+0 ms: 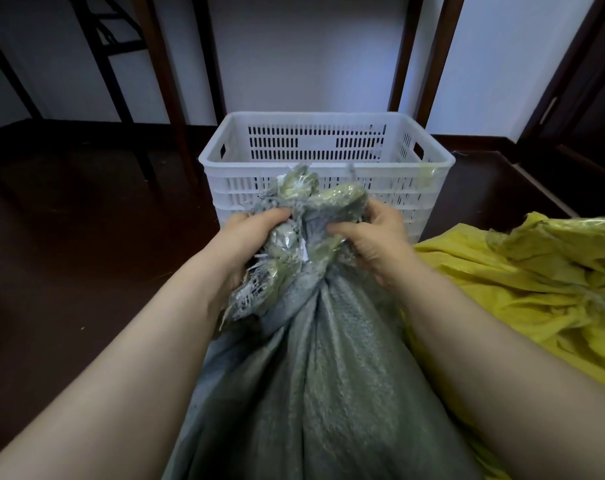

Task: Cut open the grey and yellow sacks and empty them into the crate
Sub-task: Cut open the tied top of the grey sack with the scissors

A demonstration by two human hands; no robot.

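The dark floor spreads out to the left of the left hand and behind both hands. Dark wooden legs stand on it, far beyond the hands, against a pale wall.

The grey sack is the biggest thing close by. Its woven body lies between the two forearms and runs up to the hands, where its cloth is gathered into a bunched neck. The yellow sack lies crumpled to the right of the right hand and forearm, touching the grey sack's side.

The white crate, with slotted walls and handle holes, stands just beyond the hands; the neck of the grey sack rises in front of its near wall.

The left hand grips the left side of the bunched neck, fingers curled over the cloth. The right hand grips the right side, thumb laid across the cloth and fingers wrapped behind it. The two hands are close together with a fold of sack between them.

Crinkled clear plastic bulges out of the neck above the right hand. Frayed threads hang from the cloth below the left hand.
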